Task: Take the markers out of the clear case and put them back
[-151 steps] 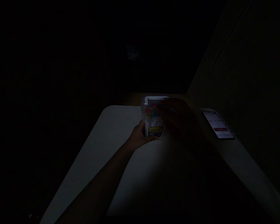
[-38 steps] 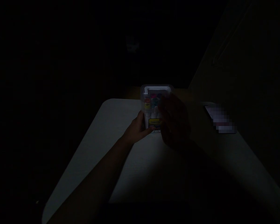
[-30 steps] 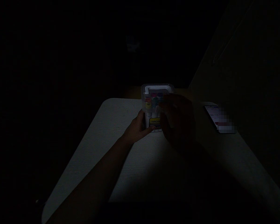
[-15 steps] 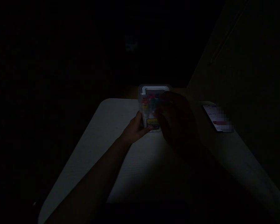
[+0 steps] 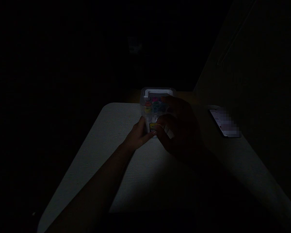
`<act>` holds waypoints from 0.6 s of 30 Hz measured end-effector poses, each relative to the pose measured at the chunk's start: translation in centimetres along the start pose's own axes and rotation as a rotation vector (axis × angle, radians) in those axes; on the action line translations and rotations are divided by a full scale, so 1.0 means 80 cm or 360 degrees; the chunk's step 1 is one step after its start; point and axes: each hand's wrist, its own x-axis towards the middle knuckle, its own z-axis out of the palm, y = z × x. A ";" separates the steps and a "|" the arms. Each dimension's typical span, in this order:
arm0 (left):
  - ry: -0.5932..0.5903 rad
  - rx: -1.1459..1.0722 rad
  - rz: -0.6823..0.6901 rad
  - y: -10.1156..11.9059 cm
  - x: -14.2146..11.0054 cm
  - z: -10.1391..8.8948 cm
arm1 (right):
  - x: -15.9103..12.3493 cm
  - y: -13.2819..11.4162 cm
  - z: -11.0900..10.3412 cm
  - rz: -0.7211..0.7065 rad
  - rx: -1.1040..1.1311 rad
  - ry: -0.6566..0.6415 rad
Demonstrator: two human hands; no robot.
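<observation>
Clear marker box [image 5: 154, 113]: upright at the far end of the tabletop [image 5: 104, 145], close to the middle, between both hands.
Inside the box: white markers [image 5: 148, 119] with caps [image 5: 147, 109] in yellow, orange, pink and blue-green, up near the top.
Handle [image 5: 158, 90]: white, wide, on top of the box.
Sticker [image 5: 153, 125]: yellow and dark, low on the near side of the box; words too dim to read.
Left hand [image 5: 135, 136]: on the left side of the box, fingers bent round it, thumb across the near side by the sticker; open just as wide as the box, with a hold on it.
Right hand [image 5: 184, 129]: very dark, in front of the right part of the box; fingers bent, with a gap between thumb and first finger; cannot tell about touching or holding.
Phone [image 5: 218, 120]: flat near the far right corner of the tabletop, well apart from the box; screen up and lit, partly hidden by blurry squares.
Tabletop: pale, round at the corners, brighter on the left.
Far back: black, with a pale smudge [image 5: 134, 45], too dim to name.
</observation>
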 end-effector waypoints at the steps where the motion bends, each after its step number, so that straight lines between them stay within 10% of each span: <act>1: 0.0012 -0.0013 -0.0003 0.002 0.000 0.000 | 0.001 0.003 -0.001 0.0002 0.0012 -0.0006; 18: -0.0102 0.0137 -0.0175 0.007 -0.002 0.001 | 0.004 0.050 0.007 0.0277 0.0711 0.0139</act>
